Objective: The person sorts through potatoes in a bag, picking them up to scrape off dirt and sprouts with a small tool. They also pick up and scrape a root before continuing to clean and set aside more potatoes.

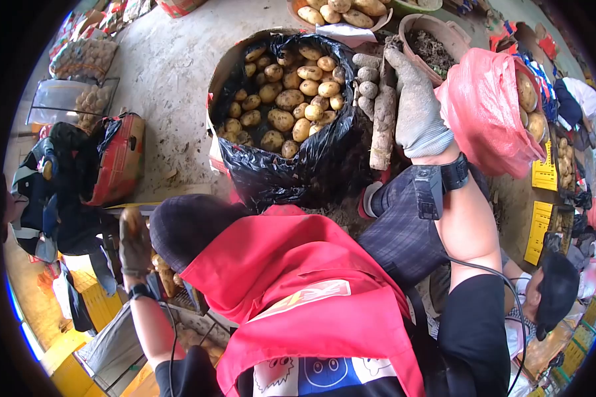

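My right hand [417, 99], in a grey dirty knitted glove, is closed around a short mud-caked stick [383, 132] with a pale lower end. Its fingertips show on the stick's left side. Just left of it stands a basket lined with a black plastic bag [271, 175], holding many muddy potatoes [289, 100]. Low at the left, my left hand [134, 248], also gloved, is closed around a brownish-yellow potato [132, 218]. That hand is small and partly blurred, away from the lined basket.
A pink sack [487, 99] of potatoes stands right of my right hand, near a tub of dark soil [430, 49]. A basin of potatoes [351, 26] is at the top. A red basket [119, 159] stands left. Another person in a black cap [555, 291] is at the right.
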A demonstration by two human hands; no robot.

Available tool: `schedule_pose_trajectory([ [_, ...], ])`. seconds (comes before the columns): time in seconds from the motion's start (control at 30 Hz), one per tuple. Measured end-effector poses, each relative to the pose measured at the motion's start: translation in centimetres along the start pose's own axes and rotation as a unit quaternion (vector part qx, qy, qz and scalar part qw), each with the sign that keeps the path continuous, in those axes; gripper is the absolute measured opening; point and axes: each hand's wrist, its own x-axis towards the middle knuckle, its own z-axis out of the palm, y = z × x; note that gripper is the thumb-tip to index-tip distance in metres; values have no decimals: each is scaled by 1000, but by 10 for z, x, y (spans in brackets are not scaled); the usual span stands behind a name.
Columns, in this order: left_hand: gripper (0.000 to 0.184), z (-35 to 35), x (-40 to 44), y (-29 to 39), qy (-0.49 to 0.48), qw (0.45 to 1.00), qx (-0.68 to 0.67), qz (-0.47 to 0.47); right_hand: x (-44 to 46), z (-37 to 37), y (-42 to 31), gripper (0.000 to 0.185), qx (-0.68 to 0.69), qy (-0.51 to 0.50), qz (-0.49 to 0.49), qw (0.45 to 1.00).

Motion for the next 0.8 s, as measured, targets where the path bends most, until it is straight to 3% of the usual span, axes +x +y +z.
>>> schedule_pose_trajectory([
  [0.07, 71, -95, -6, -23, 84, 936, -225, -256, -4, 2, -5, 48, -13, 10, -11, 1000],
  [0.1, 69, -100, -7, -32, 318, 884, -228, -256, -4, 1, -5, 47, -29, 18, -22, 999],
  [0.17, 61, -114, -3, -31, 152, 943, -160, -248, 1, -6, -6, 47, -4, 4, 2, 1000],
  [0.2, 59, -120, 16, -19, 42, 979, 168, -109, 1, -4, -6, 47, -6, 15, -1, 1000],
  [0.23, 56, -114, 43, -5, -77, 877, 472, 44, -1, 0, -9, 46, -9, 26, -4, 1000],
  [0.27, 51, -84, 55, 9, -60, 834, 532, 130, -5, 7, -11, 46, -9, 32, -2, 999],
  [0.37, 48, 53, 130, 45, -150, 872, 416, 212, -10, 25, -21, 49, -59, 32, -7, 998],
  [0.43, 49, 173, 170, 56, -204, 939, 275, 20, -11, 31, -22, 52, -51, 55, -7, 997],
  [0.5, 52, 303, 181, 36, -146, 909, 387, -51, -9, 30, -27, 55, -46, 60, 6, 997],
  [0.53, 54, 334, 205, 4, -231, 884, 405, -48, -9, 32, -29, 55, -44, 83, 7, 996],
  [0.57, 57, 360, 220, -30, -314, 851, 418, -45, -6, 33, -30, 56, -43, 107, 7, 993],
  [0.63, 56, 417, 232, -114, -358, 772, 525, 27, 5, 26, -35, 53, -22, 141, 34, 989],
  [0.7, 66, 460, 228, -173, -396, 577, 700, 145, 13, 25, -41, 53, -30, 145, 48, 988],
  [0.77, 73, 498, 223, -213, -413, 405, 808, 108, 19, 18, -44, 54, -34, 147, 60, 987],
  [0.8, 76, 493, 237, -246, -440, 384, 799, 144, 21, 12, -47, 54, -32, 147, 62, 987],
])
